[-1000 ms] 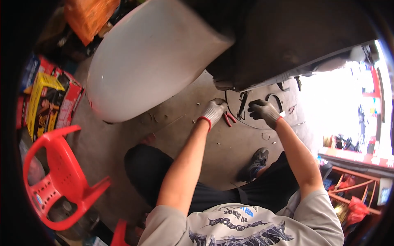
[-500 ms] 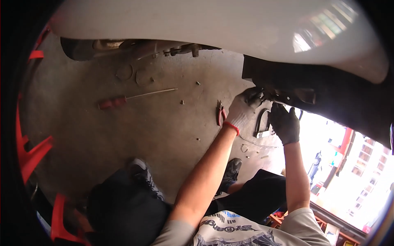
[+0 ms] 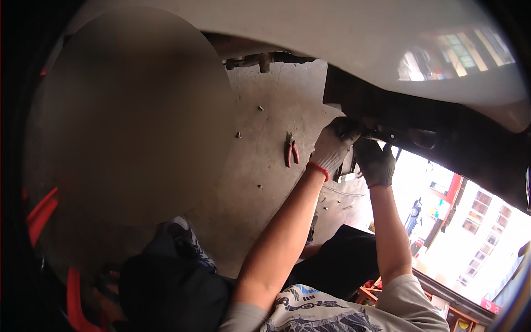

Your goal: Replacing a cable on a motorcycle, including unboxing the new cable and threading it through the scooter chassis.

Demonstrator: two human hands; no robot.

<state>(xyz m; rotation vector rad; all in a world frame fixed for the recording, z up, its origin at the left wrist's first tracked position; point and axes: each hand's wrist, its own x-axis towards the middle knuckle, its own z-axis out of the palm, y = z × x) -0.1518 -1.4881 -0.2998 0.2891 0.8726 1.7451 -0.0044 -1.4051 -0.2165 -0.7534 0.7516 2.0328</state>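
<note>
My left hand (image 3: 336, 143), in a pale work glove with dark fingers and a red cuff, reaches up under the pale vehicle body panel (image 3: 310, 33). Its fingers are curled together against the dark lower trim (image 3: 381, 116); whatever they hold is hidden. Close beside it, my right hand (image 3: 376, 166) wears a darker, soiled glove. Its thumb stands apart from its fingers, whose tips meet the trim's lower edge. A small metallic spot (image 3: 392, 136) shows on the trim just above this hand.
Red-handled pliers (image 3: 291, 150) lie on the concrete floor (image 3: 249, 160) among small fasteners (image 3: 239, 135). Behind my hands are a dark curved frame (image 3: 347, 172) and a thin wire (image 3: 343, 192). Red plastic legs (image 3: 41, 216) stand at left, where a large blurred oval hides much.
The view has shifted slightly, and a blurred oval now covers the screwdriver and floor at left. My hands stay at the trim, the right one drawn a little closer to the left.
</note>
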